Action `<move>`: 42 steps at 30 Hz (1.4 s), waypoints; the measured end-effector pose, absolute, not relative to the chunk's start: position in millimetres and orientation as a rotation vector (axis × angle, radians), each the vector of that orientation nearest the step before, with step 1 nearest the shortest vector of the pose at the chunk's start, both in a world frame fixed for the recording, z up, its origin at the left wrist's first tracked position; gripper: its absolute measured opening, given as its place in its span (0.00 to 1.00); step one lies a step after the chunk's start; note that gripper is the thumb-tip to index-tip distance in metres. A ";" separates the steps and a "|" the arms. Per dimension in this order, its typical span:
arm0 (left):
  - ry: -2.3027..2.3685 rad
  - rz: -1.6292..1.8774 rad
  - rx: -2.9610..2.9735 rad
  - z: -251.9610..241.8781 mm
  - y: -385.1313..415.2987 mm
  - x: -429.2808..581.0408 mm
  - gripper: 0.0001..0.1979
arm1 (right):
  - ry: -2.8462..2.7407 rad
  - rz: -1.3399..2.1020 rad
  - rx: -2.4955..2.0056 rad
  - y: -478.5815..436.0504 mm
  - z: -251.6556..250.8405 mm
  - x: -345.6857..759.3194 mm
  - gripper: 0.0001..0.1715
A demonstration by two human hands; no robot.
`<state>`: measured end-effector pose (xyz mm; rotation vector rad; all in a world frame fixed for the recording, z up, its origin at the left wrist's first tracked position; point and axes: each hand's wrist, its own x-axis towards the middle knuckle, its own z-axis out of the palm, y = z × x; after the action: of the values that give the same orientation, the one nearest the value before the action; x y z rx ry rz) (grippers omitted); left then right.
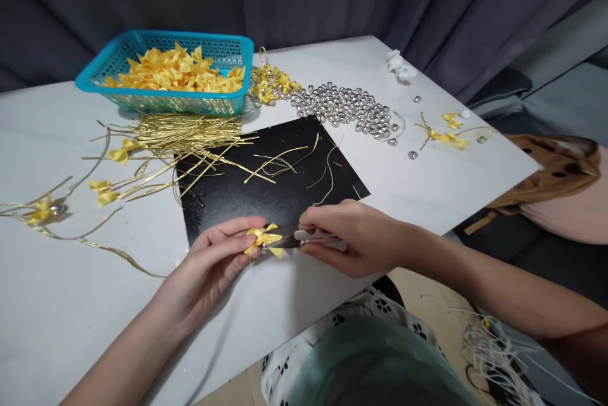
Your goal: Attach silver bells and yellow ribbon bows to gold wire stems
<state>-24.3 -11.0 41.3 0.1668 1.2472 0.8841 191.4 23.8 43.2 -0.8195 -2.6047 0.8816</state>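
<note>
My left hand [213, 260] pinches a small yellow ribbon bow [261, 238] between thumb and fingers, just over the near edge of a black board [228, 194]. My right hand [351, 238] is closed around the pale handles of a pair of scissors [289, 236]. Their dark blades point left and reach the bow; whether they are parted, I cannot make out. On the board lie loose snippets of gold cord [280, 162]. A bundle of gold cords [190, 133] rests across its far left corner.
A blue basket [178, 102] of yellow ribbon pieces [175, 70] stands at the back left. Silver heart-shaped beads [342, 105] are spread beside a pile of finished-looking bows [273, 84]. More yellow bows on cord [446, 137] lie at right and one [42, 209] at left.
</note>
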 end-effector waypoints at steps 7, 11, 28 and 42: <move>1.269 0.902 0.116 39.8 -13.3 -24.0 0.16 | -2.701 0.942 -0.825 25.2 45.4 186.3 0.12; 1.270 0.907 0.089 41.1 -13.1 -23.0 0.17 | -2.705 0.940 -0.787 25.9 45.3 186.7 0.13; 1.280 0.907 0.090 40.2 -13.2 -21.6 0.17 | -2.776 0.900 -0.822 25.1 43.0 183.7 0.16; 1.237 0.896 0.080 41.1 -12.8 -21.7 0.17 | -2.932 0.666 -0.817 21.8 44.9 181.2 0.19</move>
<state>-21.7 -12.8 41.1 0.0798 1.2367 0.8960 181.2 21.8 44.9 -0.8170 -2.9323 0.6656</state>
